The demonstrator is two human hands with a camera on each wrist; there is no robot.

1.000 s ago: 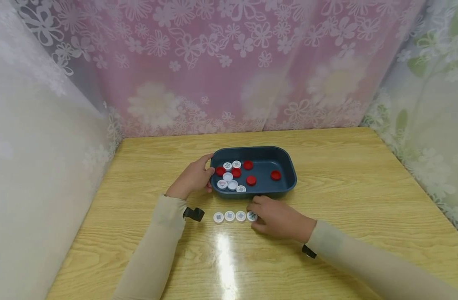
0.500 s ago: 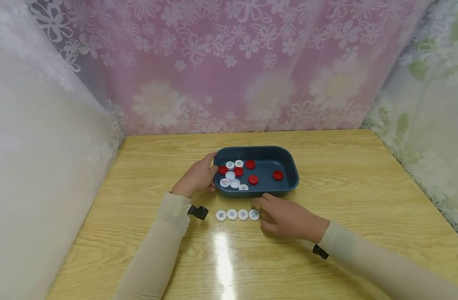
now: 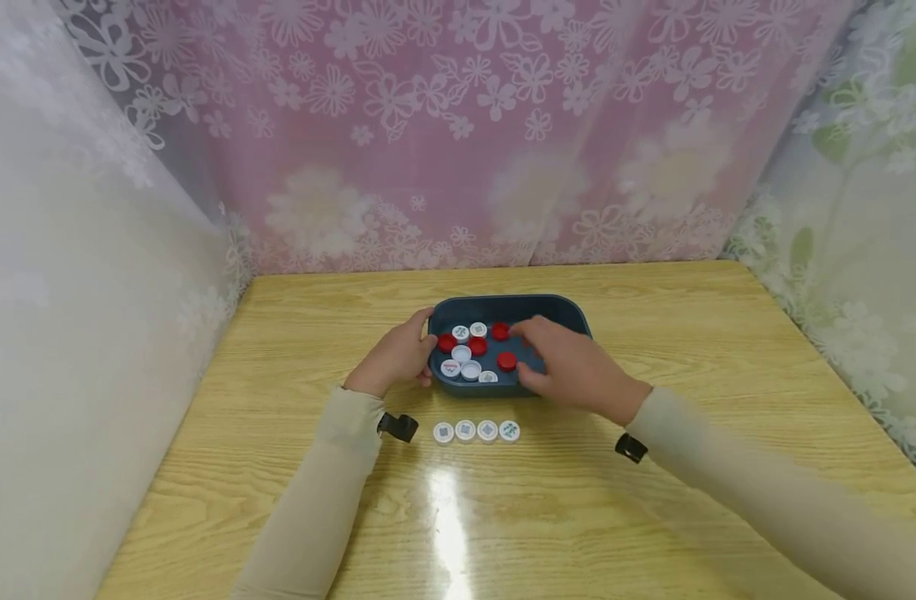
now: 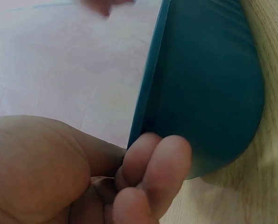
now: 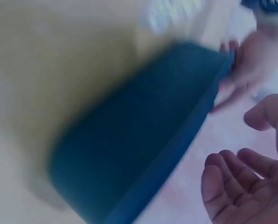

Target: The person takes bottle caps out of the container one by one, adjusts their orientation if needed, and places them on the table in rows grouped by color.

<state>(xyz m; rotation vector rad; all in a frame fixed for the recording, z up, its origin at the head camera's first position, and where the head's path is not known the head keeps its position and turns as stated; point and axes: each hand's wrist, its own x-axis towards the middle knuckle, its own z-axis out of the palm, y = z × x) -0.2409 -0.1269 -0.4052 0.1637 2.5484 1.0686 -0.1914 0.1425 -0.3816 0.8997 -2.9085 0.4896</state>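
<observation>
At the left end of a dark blue tray (image 3: 458, 300), my left hand (image 3: 393, 358) pinches the rim. In the left wrist view the thumb and curled fingers (image 4: 169, 161) hold the tray's wall (image 4: 209, 93) from both sides. My right hand (image 3: 573, 367) hovers over the tray's right half, thumb and fingers spread apart; the right wrist view shows nothing between them. Nearest to its fingertips are red bottle caps, one (image 3: 506, 361) by the thumb and another (image 3: 500, 332) by the forefinger. White printed caps (image 3: 461, 333) and more red ones (image 3: 447, 342) crowd the tray's left side.
In front of the tray, several white caps with printed tops (image 3: 488, 430) lie in a straight row on the wooden table (image 3: 315, 517). A pink floral curtain (image 3: 427, 167) hangs behind the table, with pale cloth at both sides.
My right hand has left the cap at the right end of the row, first drawing back right, then rising forward over the tray. My left hand keeps its hold on the rim.
</observation>
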